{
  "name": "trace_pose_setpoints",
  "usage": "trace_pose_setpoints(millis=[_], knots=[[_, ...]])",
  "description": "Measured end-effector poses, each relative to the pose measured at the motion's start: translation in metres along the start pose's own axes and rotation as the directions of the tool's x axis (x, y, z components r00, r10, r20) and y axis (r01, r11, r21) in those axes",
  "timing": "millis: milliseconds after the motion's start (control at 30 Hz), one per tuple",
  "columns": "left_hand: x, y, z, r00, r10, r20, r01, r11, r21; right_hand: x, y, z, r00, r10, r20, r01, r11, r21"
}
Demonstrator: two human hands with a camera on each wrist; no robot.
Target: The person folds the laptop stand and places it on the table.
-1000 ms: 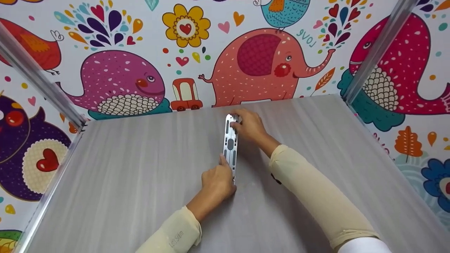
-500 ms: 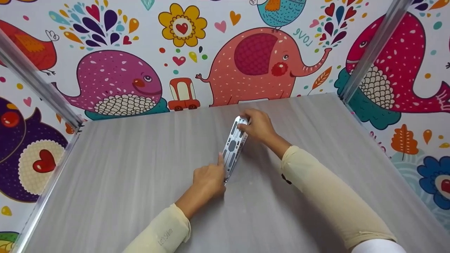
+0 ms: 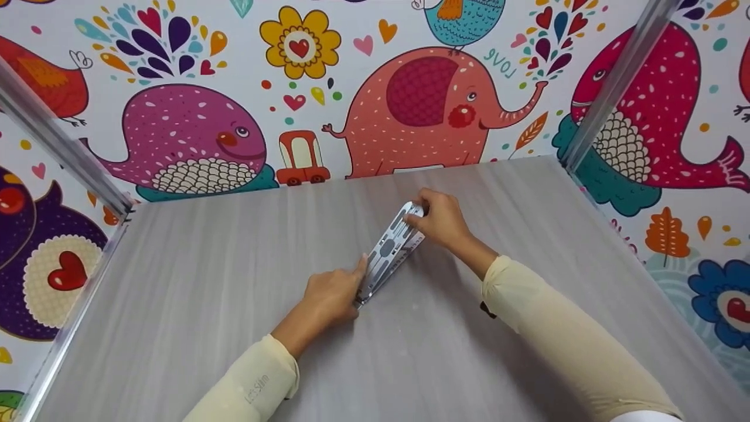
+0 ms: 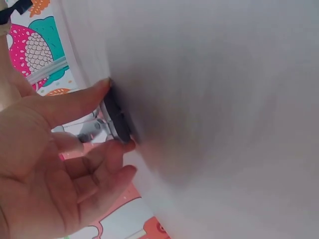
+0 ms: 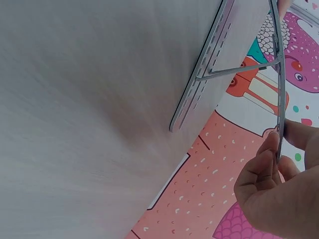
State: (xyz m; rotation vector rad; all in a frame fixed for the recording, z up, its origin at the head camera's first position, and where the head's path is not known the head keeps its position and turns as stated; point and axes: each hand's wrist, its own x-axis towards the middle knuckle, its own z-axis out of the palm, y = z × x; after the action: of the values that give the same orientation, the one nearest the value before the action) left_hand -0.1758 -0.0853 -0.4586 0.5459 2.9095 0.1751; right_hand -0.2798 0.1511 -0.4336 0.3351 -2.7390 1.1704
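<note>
A slim silver folding laptop stand (image 3: pixel 387 248) stands slanted at the middle of the table in the head view. Its slotted upper arm (image 5: pixel 281 99) is raised off the lower base bar (image 5: pixel 187 99), and a thin strut (image 5: pixel 234 71) joins the two. My right hand (image 3: pixel 446 221) pinches the raised far end of the upper arm between thumb and fingers. At the near, hinged end my left hand (image 3: pixel 331 295) holds the stand, index finger along its side. The left wrist view shows thumb and fingertip on a dark end piece (image 4: pixel 117 119).
The stand is on a grey wood-grain table (image 3: pixel 205 281). Behind it rises a wall panel with cartoon animals (image 3: pixel 422 117). Metal posts (image 3: pixel 615 88) stand at the back corners, and a metal rail (image 3: pixel 73 328) follows the left edge.
The stand has turned clockwise, its near end swinging left and its far end right. Its upper arm now stands farther from the base. Both hands moved along with it, still holding.
</note>
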Motion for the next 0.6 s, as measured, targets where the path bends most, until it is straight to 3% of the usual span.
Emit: trace_pose_setpoints(millis=[367,600], knots=[[0.001,-0.018,-0.006,0.998,0.040,0.043,-0.040,0.999,0.001,-0.015,-0.002,-0.005,0.999,0.037,-0.011,-0.037,0.999,-0.011],[0.002,-0.024,-0.005,0.997,0.057,0.058,-0.055,0.998,-0.026,-0.018,-0.001,-0.005,0.999,0.013,-0.034,-0.015,0.999,-0.041]])
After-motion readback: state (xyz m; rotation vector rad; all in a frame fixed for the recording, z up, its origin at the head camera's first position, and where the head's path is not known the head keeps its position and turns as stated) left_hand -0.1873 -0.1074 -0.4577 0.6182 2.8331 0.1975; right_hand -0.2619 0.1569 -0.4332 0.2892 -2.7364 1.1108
